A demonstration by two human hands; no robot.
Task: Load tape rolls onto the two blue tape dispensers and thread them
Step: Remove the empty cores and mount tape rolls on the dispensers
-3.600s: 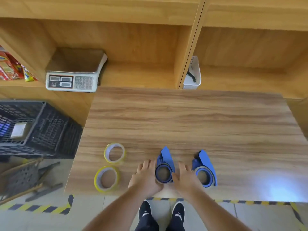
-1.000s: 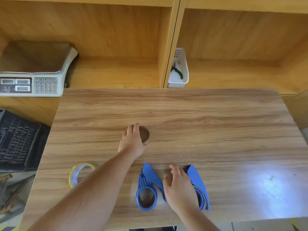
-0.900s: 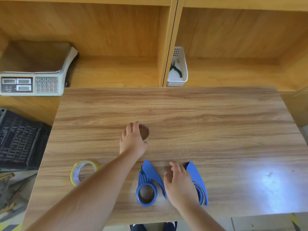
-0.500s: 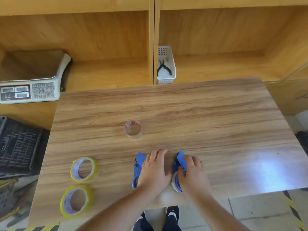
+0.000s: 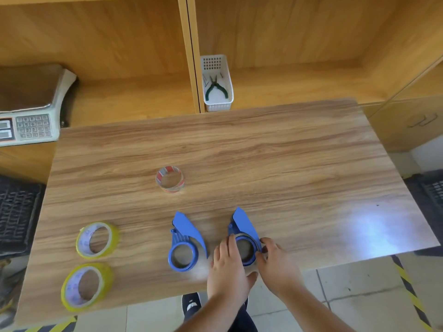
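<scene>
- The right-hand blue dispenser (image 5: 244,232) lies flat near the front edge of the wooden table (image 5: 263,152), its pointed end aimed away from the person.
- Both hands are on its round end, where a worn-down roll (image 5: 246,249) sits on the hub.
- The left hand (image 5: 227,269) has its fingers curled against the left side of that ring, thumb tucked under the near edge.
- The right hand (image 5: 275,264) pinches the ring's right side with thumb and fingers bent around it.
- Just to the left, apart from the hands, the second blue dispenser (image 5: 184,243) lies the same way, its hub ring bare so the table shows through.
- Further back, near the middle of the table, a small roll with a red and white core (image 5: 169,179) stands on its flat side.
- Two yellow tape rolls rest at the table's left front, one (image 5: 97,240) behind the other (image 5: 85,286), close together.
- On the shelf behind, a white basket (image 5: 217,101) holds a pair of green-handled pliers (image 5: 215,88).
- A weighing scale (image 5: 28,111) with a keypad sits on the lower shelf at the left.
- A dark crate (image 5: 16,216) stands on the floor beside the table's left edge.
</scene>
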